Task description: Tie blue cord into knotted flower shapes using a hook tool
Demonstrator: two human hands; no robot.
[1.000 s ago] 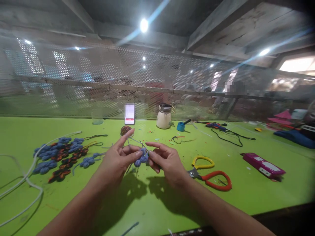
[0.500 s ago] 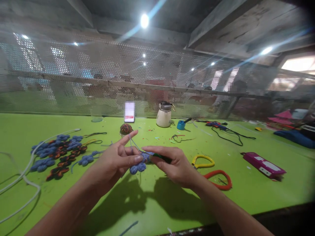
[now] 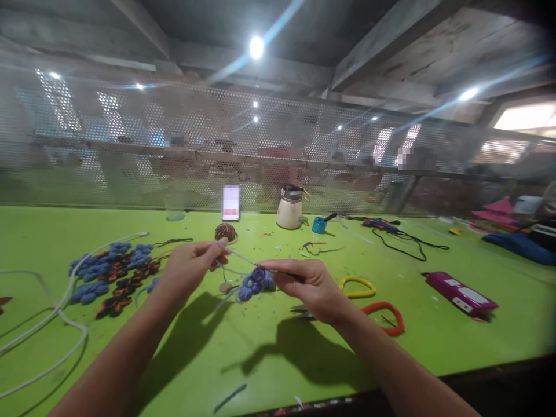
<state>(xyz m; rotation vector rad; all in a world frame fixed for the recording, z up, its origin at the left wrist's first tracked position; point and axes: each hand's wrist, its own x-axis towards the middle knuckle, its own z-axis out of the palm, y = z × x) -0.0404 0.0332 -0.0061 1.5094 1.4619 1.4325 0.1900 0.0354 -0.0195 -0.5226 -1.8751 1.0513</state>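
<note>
My left hand is closed in a pinch on a strand of blue yarn, drawn taut toward the crochet piece. My right hand grips a crochet hook, its fingers also against the edge of a blue crochet flower. The flower hangs over the table between both hands, a loose yarn tail trailing down its left side. Beyond my left hand lies a ball of dark multicoloured yarn. Finished-looking blue flowers and dark orange-black ones lie to the left.
Scissors with yellow and orange handles lie under my right wrist. A magenta power strip is to the right. At the back stand a phone, a cream jug and a blue pot. White cable loops left.
My left hand has let go of the flower and moved left, its raised index finger now folded into a pinch on the yarn. The flower now hangs from my right hand.
</note>
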